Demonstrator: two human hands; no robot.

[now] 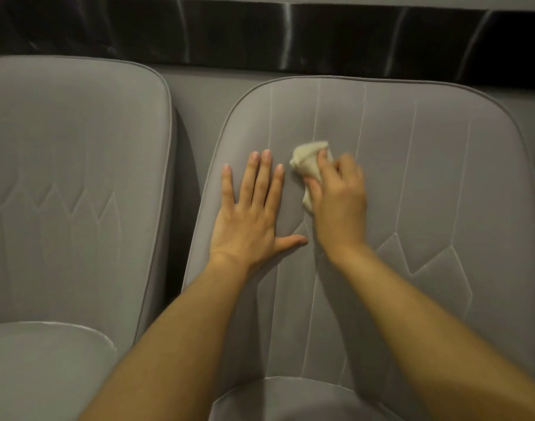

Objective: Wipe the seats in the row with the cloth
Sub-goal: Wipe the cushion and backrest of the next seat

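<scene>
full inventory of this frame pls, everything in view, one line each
seat backs: 2, grey with stitched lines, side by side; one centre-right, one at left
seat cushions: 2, grey, front edges visible at bottom left and bottom centre
cloth: 1, cream, bunched against the centre-right seat back
wall band: 1, black and glossy, across the top behind the seats
left hand: 1, flat with fingers spread on the centre-right seat back
right hand: 1, gripping the cloth, slightly blurred
</scene>
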